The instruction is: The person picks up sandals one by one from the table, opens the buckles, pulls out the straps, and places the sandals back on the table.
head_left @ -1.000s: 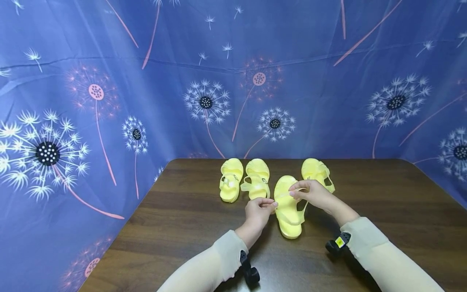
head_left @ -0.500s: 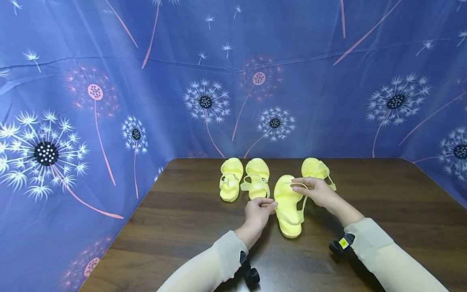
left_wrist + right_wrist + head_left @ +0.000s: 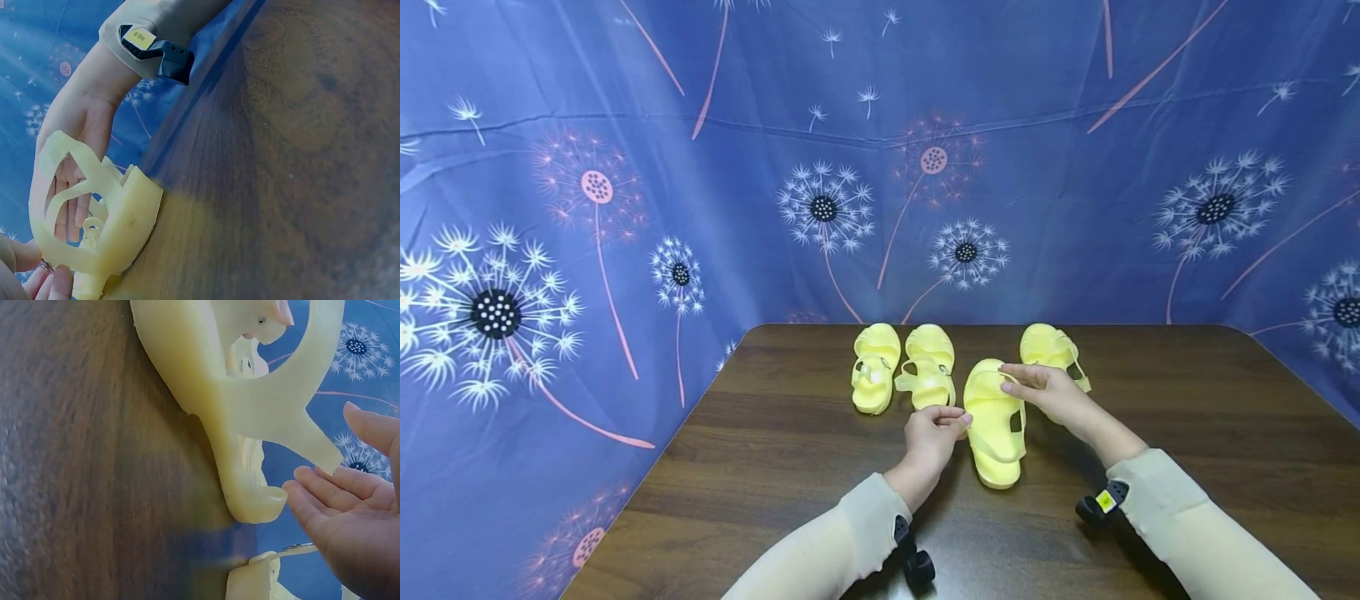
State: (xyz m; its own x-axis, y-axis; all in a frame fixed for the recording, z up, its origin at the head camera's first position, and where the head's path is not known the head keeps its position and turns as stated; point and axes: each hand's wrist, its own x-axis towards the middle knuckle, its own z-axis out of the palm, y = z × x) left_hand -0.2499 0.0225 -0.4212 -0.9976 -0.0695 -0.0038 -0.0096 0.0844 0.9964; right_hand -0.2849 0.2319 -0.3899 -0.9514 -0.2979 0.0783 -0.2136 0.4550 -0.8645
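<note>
Strap (image 3: pixel 275 409): a second ago it seems to be pinched by the right hand (image 3: pixel 1056 396); now its free end is left at the fingertips, contact not certain.
Right hand: thumb and fingers are parted wide at 2 o'clock of the near sandal (image 3: pixel 992 442); nothing is gripped.
Left hand (image 3: pixel 934 437): held in a narrow pinch at 9 o'clock, on the sandal's side by a small metal piece (image 3: pixel 47 265).
Near sandal: unmoved between both hands; judged unfastened, as the strap's end is seen free.
Other sandals: outer left sandal (image 3: pixel 875 346) at 10 o'clock, inner left sandal (image 3: pixel 928 343) nearer 11, far sandal (image 3: pixel 1043 346) at 1, partly hidden.
Table (image 3: pixel 737 467): far edge at 12, backed by blue cloth (image 3: pixel 850 83); side edges well apart.
Room: bare wood is offered at 6 o'clock between the sleeves (image 3: pixel 827 546).
</note>
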